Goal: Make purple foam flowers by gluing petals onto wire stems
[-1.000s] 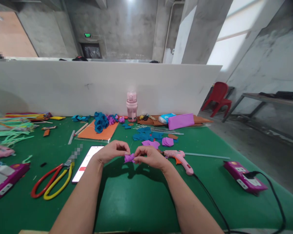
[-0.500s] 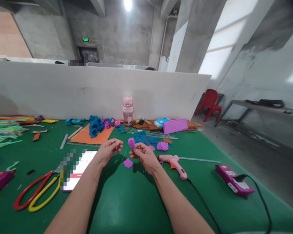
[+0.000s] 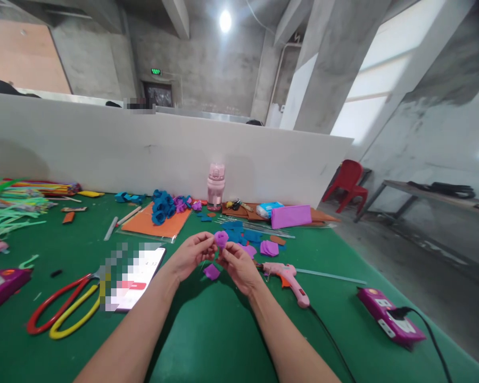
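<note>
Above the green table (image 3: 231,335) my two hands meet around a small purple felt flower (image 3: 221,238). My left hand (image 3: 192,254) pinches its left side with fingers curled. My right hand (image 3: 238,264) grips it from below and right. A loose purple felt piece (image 3: 212,272) lies on the table just under my hands. A pink glue gun (image 3: 288,276) rests right of my right hand.
Red-and-yellow scissors (image 3: 62,311) and a phone (image 3: 138,276) lie at left. An orange sheet (image 3: 157,222) carries blue felt roses (image 3: 162,206). A pink bottle (image 3: 216,186) stands by the white partition (image 3: 104,149). Purple power strips (image 3: 391,316) sit at right.
My left hand has moved in to join the right on the purple flower; half a second ago it was apart. A second ago both hands held purple felt lower, near the table.
</note>
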Motion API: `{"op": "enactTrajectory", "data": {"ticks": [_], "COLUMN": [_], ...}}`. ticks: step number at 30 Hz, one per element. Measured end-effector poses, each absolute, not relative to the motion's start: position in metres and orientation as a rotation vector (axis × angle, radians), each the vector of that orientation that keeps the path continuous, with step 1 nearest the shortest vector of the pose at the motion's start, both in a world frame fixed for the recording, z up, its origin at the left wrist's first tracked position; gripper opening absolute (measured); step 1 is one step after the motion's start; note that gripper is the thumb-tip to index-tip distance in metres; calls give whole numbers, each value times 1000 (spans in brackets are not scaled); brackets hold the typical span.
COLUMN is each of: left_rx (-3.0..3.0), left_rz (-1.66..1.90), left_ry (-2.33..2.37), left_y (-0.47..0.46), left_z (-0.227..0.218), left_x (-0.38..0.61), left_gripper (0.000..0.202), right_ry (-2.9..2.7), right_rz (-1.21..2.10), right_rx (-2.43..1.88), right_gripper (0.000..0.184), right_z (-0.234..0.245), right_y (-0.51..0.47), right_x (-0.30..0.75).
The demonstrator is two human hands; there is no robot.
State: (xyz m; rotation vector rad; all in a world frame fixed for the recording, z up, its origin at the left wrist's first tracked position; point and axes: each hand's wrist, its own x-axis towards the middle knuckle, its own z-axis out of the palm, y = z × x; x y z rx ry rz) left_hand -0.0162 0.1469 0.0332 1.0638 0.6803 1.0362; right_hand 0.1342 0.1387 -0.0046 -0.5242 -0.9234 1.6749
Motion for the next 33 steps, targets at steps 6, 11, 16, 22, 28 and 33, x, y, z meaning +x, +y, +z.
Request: {"op": "enactTrajectory", "data": {"ticks": [6, 11, 16, 22, 28, 33], "left_rx": [1101, 1099, 1061, 1103, 1172, 1287], "left_rz": [1038, 1064, 1061, 1028, 1051, 1129], "left_ry": [699, 709, 715, 700, 778, 884], "left_y": [149, 152, 151, 148, 150, 149], "left_z": [31, 30, 32, 33, 33, 36], "left_x": [-19, -20, -20, -19, -19, -17], "left_gripper": [21, 21, 23, 21, 24, 25], "right_ry": [-1000, -1038, -1101, -1162, -1214, -1288], "right_rz": [1539, 1435, 1439, 1446, 1319, 1195], "right_rx": [-584, -638, -649, -682, -743, -814], "right_gripper": [16, 16, 16, 14, 13, 11], "right_z": [-5, -5, -5, -6, -3, 0], "right_y": [142, 145, 143, 142, 144, 146], "right_x": [137, 142, 142, 141, 143, 147]}}
